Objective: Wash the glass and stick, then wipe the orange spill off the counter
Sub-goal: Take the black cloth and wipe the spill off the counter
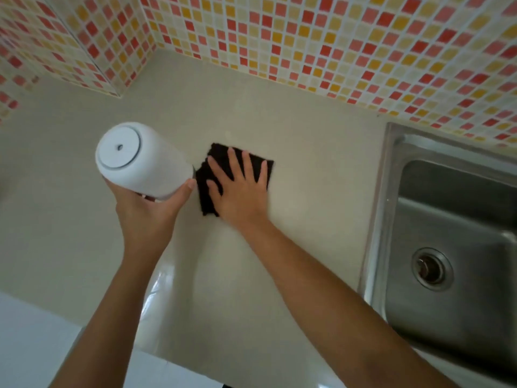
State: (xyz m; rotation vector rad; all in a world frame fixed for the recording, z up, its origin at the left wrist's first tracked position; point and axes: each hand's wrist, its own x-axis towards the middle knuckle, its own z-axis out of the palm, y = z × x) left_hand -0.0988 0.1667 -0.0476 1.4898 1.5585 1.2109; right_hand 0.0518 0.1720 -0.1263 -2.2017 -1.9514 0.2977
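A dark cloth [212,158] lies flat on the beige counter [307,152]. My right hand [240,189] presses on it with straight, spread fingers. My left hand [145,208] grips a white cylindrical container [140,161] from below and holds it tilted above the counter, just left of the cloth. No orange spill shows on the bare counter around the cloth. Neither a glass nor a stick is in view.
A steel sink [458,228] with a round drain [430,268] is set into the counter at the right. Mosaic-tiled walls [307,37] close the back and left, meeting in a corner. The counter's front edge runs along the lower left.
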